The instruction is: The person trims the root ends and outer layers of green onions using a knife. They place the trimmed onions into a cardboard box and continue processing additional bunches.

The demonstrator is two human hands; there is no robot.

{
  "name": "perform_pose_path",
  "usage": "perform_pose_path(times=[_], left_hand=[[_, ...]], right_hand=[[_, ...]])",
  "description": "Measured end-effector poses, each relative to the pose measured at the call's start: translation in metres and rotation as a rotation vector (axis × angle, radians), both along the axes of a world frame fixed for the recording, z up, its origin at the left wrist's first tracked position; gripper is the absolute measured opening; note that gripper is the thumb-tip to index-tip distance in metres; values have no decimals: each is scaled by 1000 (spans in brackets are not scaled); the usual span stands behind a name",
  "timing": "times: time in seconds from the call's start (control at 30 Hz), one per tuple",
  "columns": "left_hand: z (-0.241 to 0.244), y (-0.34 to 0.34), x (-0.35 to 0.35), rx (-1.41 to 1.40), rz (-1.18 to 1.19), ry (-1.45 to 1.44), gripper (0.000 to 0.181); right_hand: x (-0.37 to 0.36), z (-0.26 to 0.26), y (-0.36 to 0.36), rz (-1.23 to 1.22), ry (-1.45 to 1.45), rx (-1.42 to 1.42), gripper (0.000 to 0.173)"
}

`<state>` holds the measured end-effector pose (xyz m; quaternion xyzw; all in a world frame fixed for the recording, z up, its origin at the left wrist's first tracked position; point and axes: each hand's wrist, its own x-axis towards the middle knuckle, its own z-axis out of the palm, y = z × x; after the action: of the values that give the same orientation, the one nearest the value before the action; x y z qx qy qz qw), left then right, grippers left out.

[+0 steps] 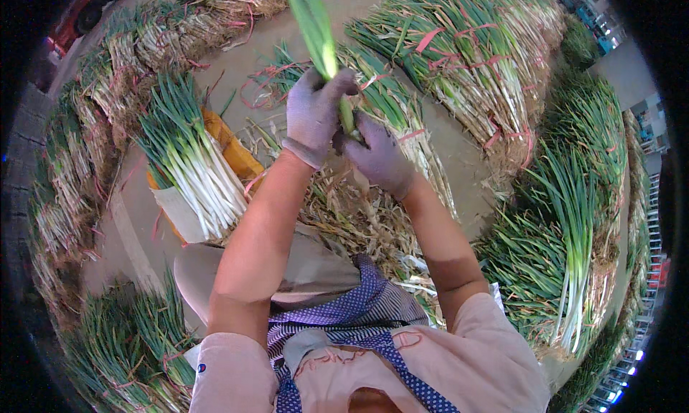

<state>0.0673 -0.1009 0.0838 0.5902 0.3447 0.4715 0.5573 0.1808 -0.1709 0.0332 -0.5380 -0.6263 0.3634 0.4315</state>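
Note:
My left hand [312, 114], in a pale purple knit glove, grips a green onion [316, 28] whose leaves point up and away from me. Just below it, my right hand [379, 154], gloved too, closes around the lower end of the same stalk; its root end is hidden by the fingers. Beneath both hands spreads a heap of dry, peeled onion husks [366, 216]. Left of my left forearm lies a stack of clean green onions [207, 176] with white stems, resting on a yellow sack [229, 146]. An untrimmed bundle [425, 154] lies beyond my right hand.
Big tied bundles of untrimmed onions [479, 74] lie ahead on the right. More bundles line the left side [137, 58] and lower left [124, 337]. Cleaned onions [576, 251] rest over bundles at the right. Pink ties [258, 90] are scattered on the concrete floor [344, 9].

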Motion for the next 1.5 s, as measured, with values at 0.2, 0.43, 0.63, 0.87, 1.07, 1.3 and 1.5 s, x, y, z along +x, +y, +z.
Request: perform_pose_path(times=[0.2, 0.43, 0.63, 0.87, 1.07, 1.3, 1.5], left_hand=[[-5, 13, -9, -460, -278, -626, 22], [-16, 33, -25, -569, -64, -779, 17], [-34, 34, -21, -549, 145, -563, 21], [-35, 22, -10, -540, 178, -487, 22], [-37, 24, -2, -601, 120, -569, 13], [-35, 97, -84, -266, 312, -757, 15], [57, 157, -207, -79, 653, -417, 26]], right_hand=[[17, -38, 5, -42, -1514, 813, 42], [-18, -30, -23, 152, -201, 145, 33], [-15, -26, -53, -70, -642, 386, 30], [-14, -16, -74, -170, -587, 74, 25], [-3, -27, -87, -146, -583, 188, 29], [7, -62, -169, 29, -666, 218, 19], [125, -197, -355, 416, -1145, -985, 35]])
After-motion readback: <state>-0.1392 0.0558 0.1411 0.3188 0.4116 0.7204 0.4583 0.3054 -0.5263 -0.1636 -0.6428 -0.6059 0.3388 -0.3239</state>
